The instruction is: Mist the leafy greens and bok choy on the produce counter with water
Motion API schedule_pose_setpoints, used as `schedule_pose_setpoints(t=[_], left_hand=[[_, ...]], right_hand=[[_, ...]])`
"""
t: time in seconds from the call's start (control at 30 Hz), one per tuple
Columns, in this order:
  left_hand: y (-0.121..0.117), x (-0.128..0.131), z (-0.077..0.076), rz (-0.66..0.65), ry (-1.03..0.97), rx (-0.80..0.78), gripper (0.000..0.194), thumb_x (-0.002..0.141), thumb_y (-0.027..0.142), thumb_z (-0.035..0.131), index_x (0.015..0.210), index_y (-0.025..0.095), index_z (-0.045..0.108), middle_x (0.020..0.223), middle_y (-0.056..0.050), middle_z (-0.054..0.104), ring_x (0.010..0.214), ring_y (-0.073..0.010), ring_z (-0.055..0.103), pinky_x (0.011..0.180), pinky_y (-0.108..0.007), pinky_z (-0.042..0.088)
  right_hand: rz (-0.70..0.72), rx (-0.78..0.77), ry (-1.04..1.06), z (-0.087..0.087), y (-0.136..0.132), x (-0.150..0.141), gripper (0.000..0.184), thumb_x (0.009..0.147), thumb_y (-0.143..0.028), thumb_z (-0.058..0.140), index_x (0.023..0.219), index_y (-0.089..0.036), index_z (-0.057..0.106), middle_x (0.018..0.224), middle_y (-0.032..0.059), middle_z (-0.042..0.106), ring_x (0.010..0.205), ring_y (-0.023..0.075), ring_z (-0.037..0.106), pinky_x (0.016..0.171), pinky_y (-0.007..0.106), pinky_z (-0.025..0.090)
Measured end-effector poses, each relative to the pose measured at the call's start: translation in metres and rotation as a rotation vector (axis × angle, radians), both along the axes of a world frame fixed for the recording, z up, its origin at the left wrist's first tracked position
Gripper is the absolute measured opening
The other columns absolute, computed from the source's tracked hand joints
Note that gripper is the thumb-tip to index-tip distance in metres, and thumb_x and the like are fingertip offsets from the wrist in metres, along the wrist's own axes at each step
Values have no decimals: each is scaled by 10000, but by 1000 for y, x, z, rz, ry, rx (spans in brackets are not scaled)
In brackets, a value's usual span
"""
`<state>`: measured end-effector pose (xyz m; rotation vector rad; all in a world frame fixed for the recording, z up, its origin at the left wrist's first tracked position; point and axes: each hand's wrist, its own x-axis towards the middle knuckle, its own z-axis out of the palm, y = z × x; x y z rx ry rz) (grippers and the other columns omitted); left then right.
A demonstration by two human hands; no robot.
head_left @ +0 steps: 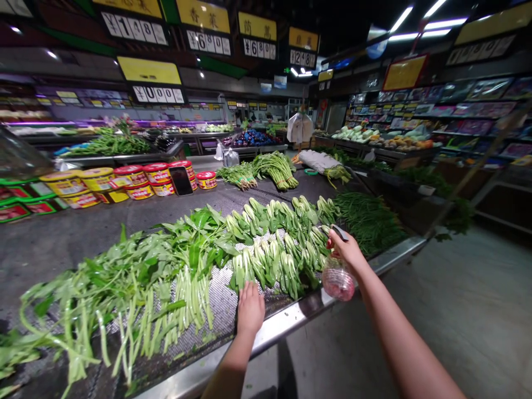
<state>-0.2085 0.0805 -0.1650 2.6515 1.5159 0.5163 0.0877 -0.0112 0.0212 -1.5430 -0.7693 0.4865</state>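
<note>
We're gripping the spray bottle [337, 277] in our right hand [347, 249], at the bench [394, 256] edge beside the bok choy [276, 249]. Left hand [250, 308] is lying flat and unclenched on the mesh, touching the stalks. We're judging it best to keep the nozzle aimed at the leaves, mist lightly, sweep evenly.

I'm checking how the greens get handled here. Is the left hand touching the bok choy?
Touching. The head view shows the left hand palm down on the mesh counter, its fingertips against the stem ends of the bok choy.
</note>
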Motion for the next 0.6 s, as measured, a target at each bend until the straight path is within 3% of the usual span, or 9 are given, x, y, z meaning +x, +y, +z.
schedule_pose_setpoints(t=[0.17,0.3,0.43,0.6], left_hand=[[1,0,2,-16,14,6,450,906,256,309,1266,64,498,1347,-153,501,1335,-267,350,1123,-453,282],[2,1,3,-18,0,7,446,898,250,315,1261,73,501,1340,-152,507,1329,-272,361,1120,-461,290],[5,2,2,-30,13,16,445,881,232,337,1262,63,495,1337,-155,508,1334,-281,349,1119,-460,286],[5,3,2,-34,27,13,447,896,257,323,1259,59,492,1337,-157,505,1332,-282,349,1112,-455,296]], right_hand=[[-1,0,76,4,-19,7,531,665,-626,620,929,-164,630,779,62,679,443,110,476,426,268,409],[-44,-7,83,2,-33,22,631,646,-635,630,1057,-156,612,804,64,684,528,152,555,433,262,412],[-81,-19,86,-15,-48,33,638,668,-624,620,1108,-162,600,838,78,693,575,171,585,457,267,428],[-105,-68,111,-48,-67,31,619,655,-652,606,1016,-149,627,826,82,695,594,187,598,470,276,437]])
